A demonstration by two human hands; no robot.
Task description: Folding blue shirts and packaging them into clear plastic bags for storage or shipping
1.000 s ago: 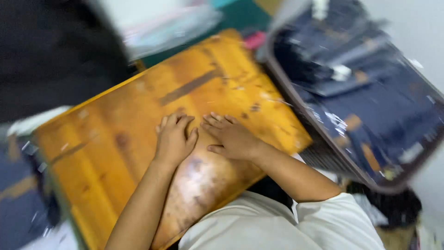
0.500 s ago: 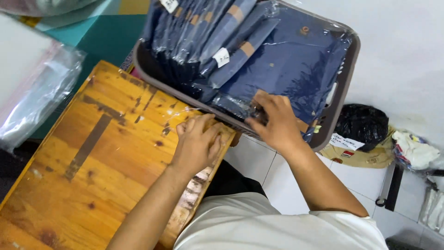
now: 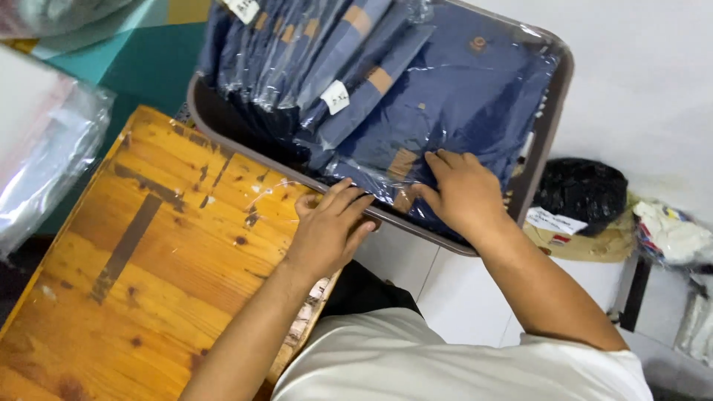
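Bagged navy garment (image 3: 453, 111) under right hand (image 3: 464, 193) fingers, spread flat; left hand (image 3: 330, 230) fingers loose on wooden board (image 3: 148, 275).

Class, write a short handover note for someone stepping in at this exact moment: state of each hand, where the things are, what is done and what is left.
Left hand: open, flat on the edge of the wooden board, fingertips at the grey bin's rim.
Right hand: open, fingers spread on the top plastic-wrapped navy garment in the bin; not gripped.
More bagged navy garments stand packed along the bin's left side.
Done: nothing lies on the board.
Left: the touched packet is not yet lifted from the bin.
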